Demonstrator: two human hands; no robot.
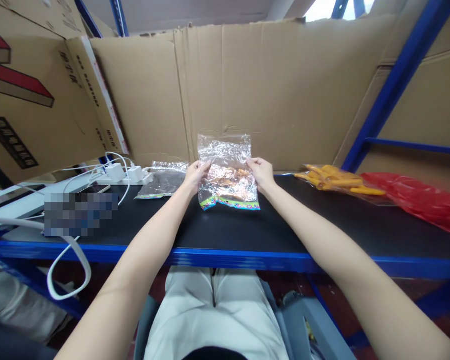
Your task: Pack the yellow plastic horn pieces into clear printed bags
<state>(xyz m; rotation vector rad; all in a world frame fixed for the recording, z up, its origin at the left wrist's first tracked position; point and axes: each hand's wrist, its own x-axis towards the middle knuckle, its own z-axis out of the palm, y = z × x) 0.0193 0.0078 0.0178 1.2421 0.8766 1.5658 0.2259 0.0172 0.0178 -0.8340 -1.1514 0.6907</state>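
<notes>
Between my two hands a clear plastic bag (pixel 228 172) is held up above the black tabletop. It has a colourful green and blue strip along its lower edge, and orange-brown pieces show through its shiny film; their kind I cannot make out. My left hand (pixel 197 176) pinches the bag's left side, thumb in front. My right hand (pixel 261 173) pinches its right side at about the same height. Just left of my left hand, another clear bag (pixel 163 180) lies flat on the table.
A bag of yellow-orange pieces (pixel 333 179) and a red plastic bag (pixel 420 197) lie at the right. White chargers with cables (pixel 125 173) stand at the left, beside a blurred-out item (pixel 80 212). Cardboard (pixel 277 95) walls the back; a blue rail (pixel 240 257) edges the table (pixel 232 232).
</notes>
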